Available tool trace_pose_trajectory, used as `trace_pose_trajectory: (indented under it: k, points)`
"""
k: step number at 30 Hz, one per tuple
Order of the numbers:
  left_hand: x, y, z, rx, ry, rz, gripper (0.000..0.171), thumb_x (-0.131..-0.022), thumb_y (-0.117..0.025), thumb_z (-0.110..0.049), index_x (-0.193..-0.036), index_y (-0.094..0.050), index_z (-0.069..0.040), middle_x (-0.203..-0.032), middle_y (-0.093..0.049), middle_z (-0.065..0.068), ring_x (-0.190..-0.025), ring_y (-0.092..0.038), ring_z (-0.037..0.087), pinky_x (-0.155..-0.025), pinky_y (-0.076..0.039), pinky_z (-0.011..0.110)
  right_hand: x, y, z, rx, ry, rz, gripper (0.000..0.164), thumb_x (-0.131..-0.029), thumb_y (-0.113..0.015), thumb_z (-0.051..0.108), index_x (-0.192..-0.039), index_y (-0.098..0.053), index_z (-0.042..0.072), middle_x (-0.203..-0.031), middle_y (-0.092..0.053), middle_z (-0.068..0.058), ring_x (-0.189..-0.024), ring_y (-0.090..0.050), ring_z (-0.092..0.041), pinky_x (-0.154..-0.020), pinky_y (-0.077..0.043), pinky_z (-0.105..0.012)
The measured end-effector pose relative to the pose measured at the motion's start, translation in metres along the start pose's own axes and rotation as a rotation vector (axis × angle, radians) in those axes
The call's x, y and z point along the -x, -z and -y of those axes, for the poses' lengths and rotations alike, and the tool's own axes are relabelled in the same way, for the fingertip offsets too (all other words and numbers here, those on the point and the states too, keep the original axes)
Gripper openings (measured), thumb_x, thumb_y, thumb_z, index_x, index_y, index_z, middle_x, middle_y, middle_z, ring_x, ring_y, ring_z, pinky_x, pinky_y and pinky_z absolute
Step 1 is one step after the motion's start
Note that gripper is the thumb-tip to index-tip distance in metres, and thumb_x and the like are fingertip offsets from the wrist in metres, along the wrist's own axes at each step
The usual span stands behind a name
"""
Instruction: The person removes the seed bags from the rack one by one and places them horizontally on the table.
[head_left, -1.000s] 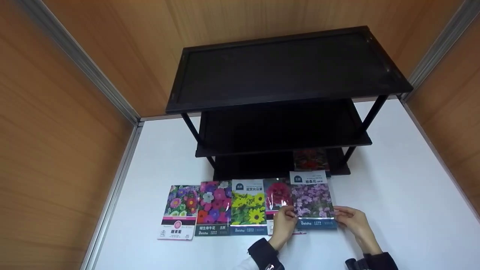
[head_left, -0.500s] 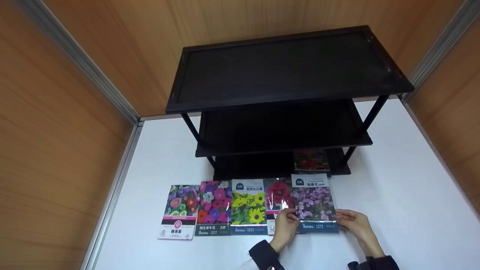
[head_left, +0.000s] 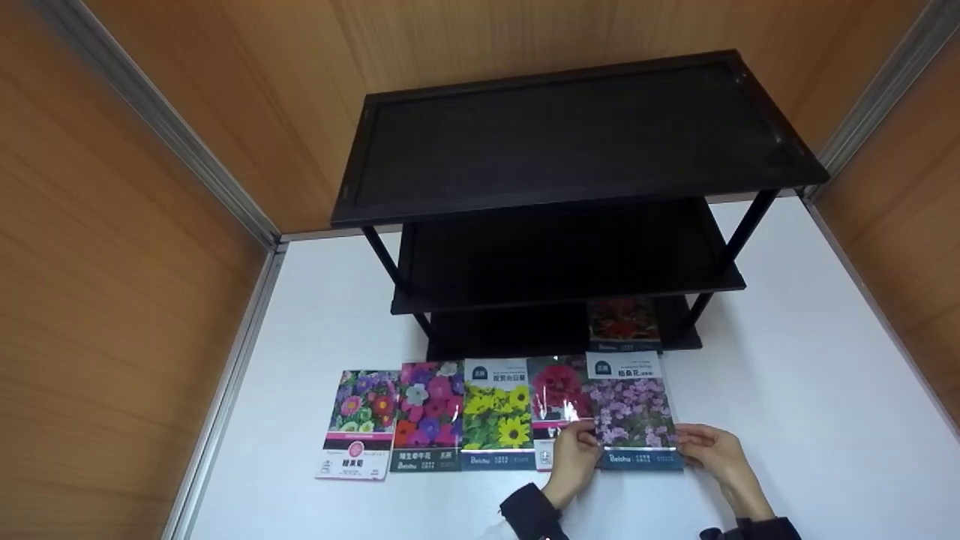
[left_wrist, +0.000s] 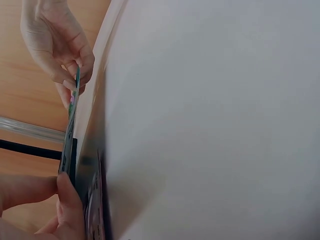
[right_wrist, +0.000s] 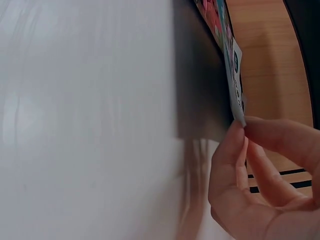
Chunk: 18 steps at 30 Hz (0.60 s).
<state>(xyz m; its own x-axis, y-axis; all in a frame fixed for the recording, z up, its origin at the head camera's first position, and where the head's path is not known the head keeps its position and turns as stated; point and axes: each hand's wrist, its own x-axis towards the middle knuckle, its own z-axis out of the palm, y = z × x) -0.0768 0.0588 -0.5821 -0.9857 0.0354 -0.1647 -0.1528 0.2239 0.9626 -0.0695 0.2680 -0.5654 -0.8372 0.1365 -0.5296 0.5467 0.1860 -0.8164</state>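
A seed packet with lilac flowers [head_left: 630, 412] is held by both hands, one at each side edge. My left hand [head_left: 574, 461] pinches its lower left edge, thumb against fingers in the left wrist view [left_wrist: 55, 205]. At the opposite edge, my right hand [head_left: 712, 454] pinches it too, seen closely in the right wrist view [right_wrist: 270, 185]. The packet partly covers a red-flower packet [head_left: 559, 386] to its left. Further left lie packets with yellow sunflowers [head_left: 499, 420], pink and purple blooms [head_left: 427, 412], and mixed daisies [head_left: 356, 420].
A black three-tier rack [head_left: 577, 142] stands behind the packets. On its lowest shelf, below the middle tier, lies another red-flower packet [head_left: 622, 321], partly hidden. Wood-grain panels [head_left: 127, 300] enclose the white table [head_left: 795, 375] at the back and sides.
Both hands have drawn the lilac-flower packet slightly toward me and to the right. More of the packet on the lowest shelf now shows. The row on the left has stayed still.
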Motion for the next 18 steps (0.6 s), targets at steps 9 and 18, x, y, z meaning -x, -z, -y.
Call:
trace_pose_trajectory:
  k: [9,18]
  points:
    - [0.0041,-0.0008,0.0025,0.014,-0.006,0.011,0.028,-0.064,-0.056,0.016,-0.091,-0.057,0.009,-0.065,-0.051,0.002,-0.053,-0.041,-0.001,-0.049,-0.041,0.018,0.0015,0.0013,-0.0022,0.005,-0.007,0.012,0.034,-0.075,-0.058,-0.006,-0.108,-0.053,-0.014,-0.077,-0.063,-0.003,-0.068,-0.059,-0.009,-0.062,-0.05,-0.024]
    - [0.003,-0.0005,0.0019,-0.007,0.004,0.037,0.03,-0.063,-0.055,0.017,-0.092,-0.058,0.01,-0.065,-0.053,0.004,-0.052,-0.043,0.0,-0.048,-0.041,0.017,0.0022,0.0024,-0.0049,0.002,-0.02,0.017,0.035,-0.075,-0.057,-0.006,-0.109,-0.052,-0.015,-0.077,-0.063,-0.004,-0.069,-0.059,-0.011,-0.063,-0.05,-0.025]
